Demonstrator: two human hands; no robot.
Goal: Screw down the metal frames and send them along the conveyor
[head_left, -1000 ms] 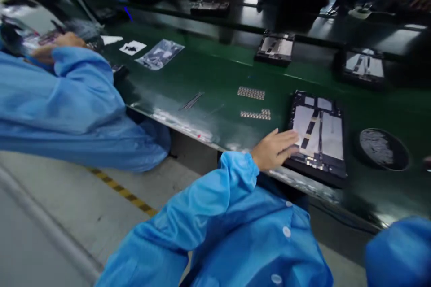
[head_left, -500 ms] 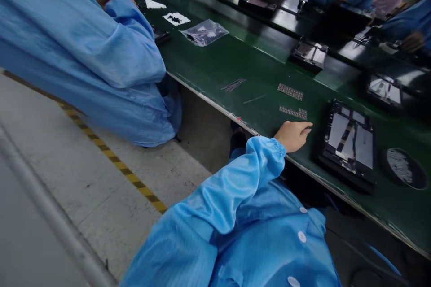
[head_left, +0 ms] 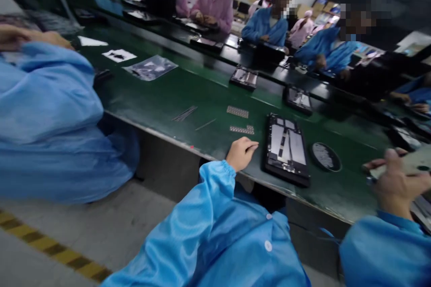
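Note:
My left hand (head_left: 240, 152) rests on the near edge of the green conveyor table (head_left: 202, 94), fingers curled with nothing visible in them. It lies just left of an opened tablet in a black tray (head_left: 286, 148) and just below a strip of small metal parts (head_left: 241, 129). A second strip (head_left: 237, 111) lies farther back. My right hand (head_left: 393, 179) is raised at the far right, fingers closed on a flat pale part (head_left: 412, 163) that is blurred. A round black dish of tiny parts (head_left: 326, 157) sits between the tablet and that hand.
A co-worker in a blue coat (head_left: 50, 112) sits close on the left. Thin metal tools (head_left: 184, 113) and a plastic bag (head_left: 150, 68) lie on the belt. More trays with tablets (head_left: 244, 77) (head_left: 298, 98) stand farther back, with several people working opposite. A yellow-striped line (head_left: 50, 251) marks the floor.
My left hand came off the tablet, drew back to the table edge and curled closed. The view swung up and right, bringing my right hand with its flat part into sight.

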